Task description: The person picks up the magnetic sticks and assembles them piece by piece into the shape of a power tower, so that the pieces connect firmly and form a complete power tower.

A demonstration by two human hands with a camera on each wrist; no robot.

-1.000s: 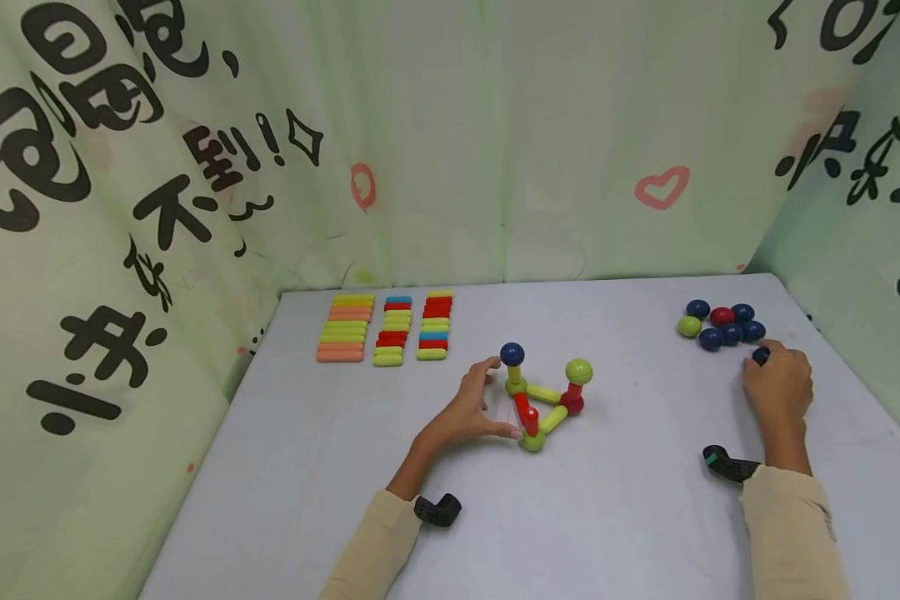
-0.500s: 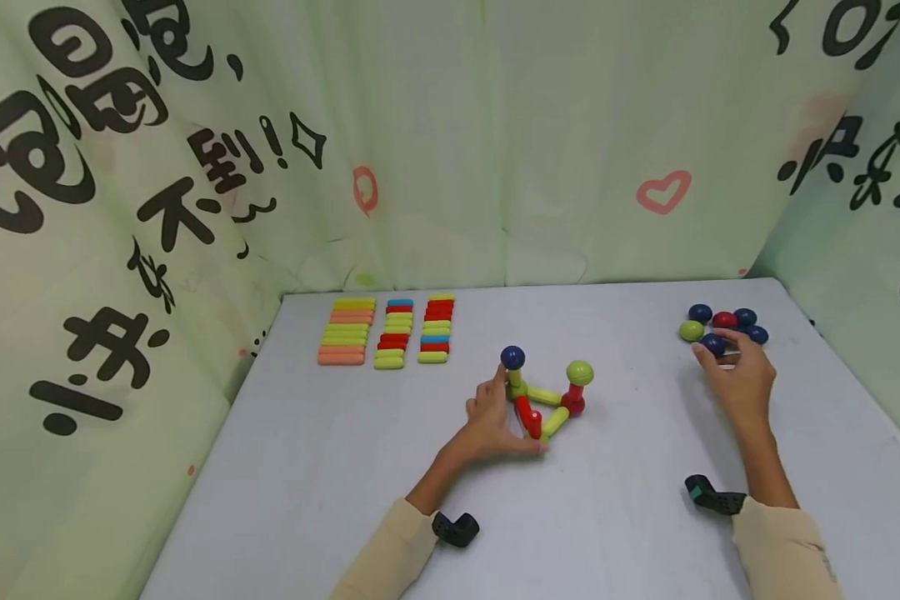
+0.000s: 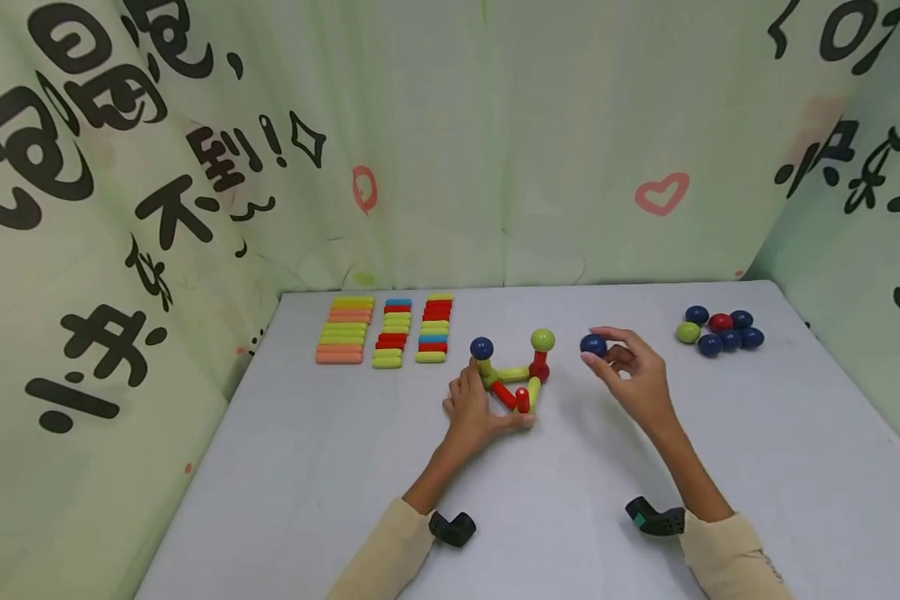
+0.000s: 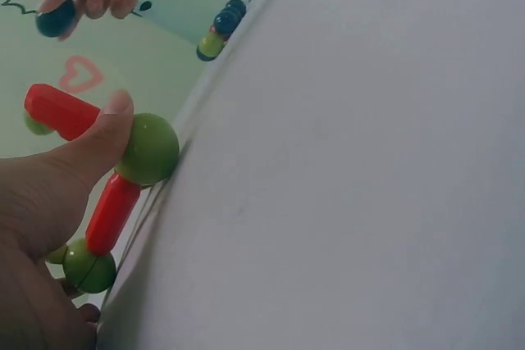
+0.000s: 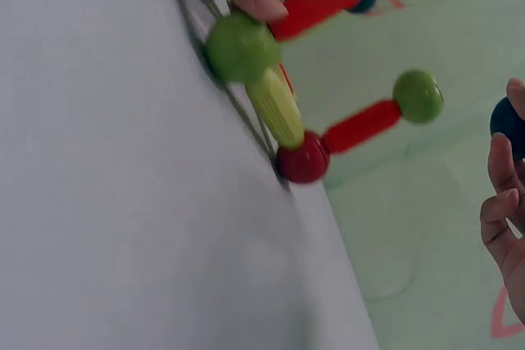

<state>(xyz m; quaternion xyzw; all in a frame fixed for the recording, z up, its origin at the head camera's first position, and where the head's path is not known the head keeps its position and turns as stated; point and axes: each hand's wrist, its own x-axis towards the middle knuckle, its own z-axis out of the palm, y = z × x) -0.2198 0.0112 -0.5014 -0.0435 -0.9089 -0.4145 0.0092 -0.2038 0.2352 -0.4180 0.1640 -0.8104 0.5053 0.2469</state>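
Observation:
A triangular ball-and-rod frame [image 3: 513,375] stands on the table with red and yellow-green rods. Two of its uprights carry balls, a dark blue ball [image 3: 482,348] at the left and a green ball [image 3: 542,340] at the right; the red upright [image 3: 522,401] at the near corner has a bare top. My left hand [image 3: 471,412] grips the frame's left side, its thumb against the near green ball [image 4: 151,149]. To the right of the frame, my right hand [image 3: 637,377] pinches a loose dark blue ball [image 3: 592,345] above the table.
Several more balls, mostly blue [image 3: 730,339] with a red ball [image 3: 720,322] and a green ball [image 3: 687,331], cluster at the back right. Three columns of coloured rods [image 3: 342,333] lie at the back left. A printed curtain [image 3: 555,150] hangs behind the table.
My right hand has brought a blue ball leftward from the cluster to beside the frame. My left hand has closed on the frame, which has shifted left and slightly back.

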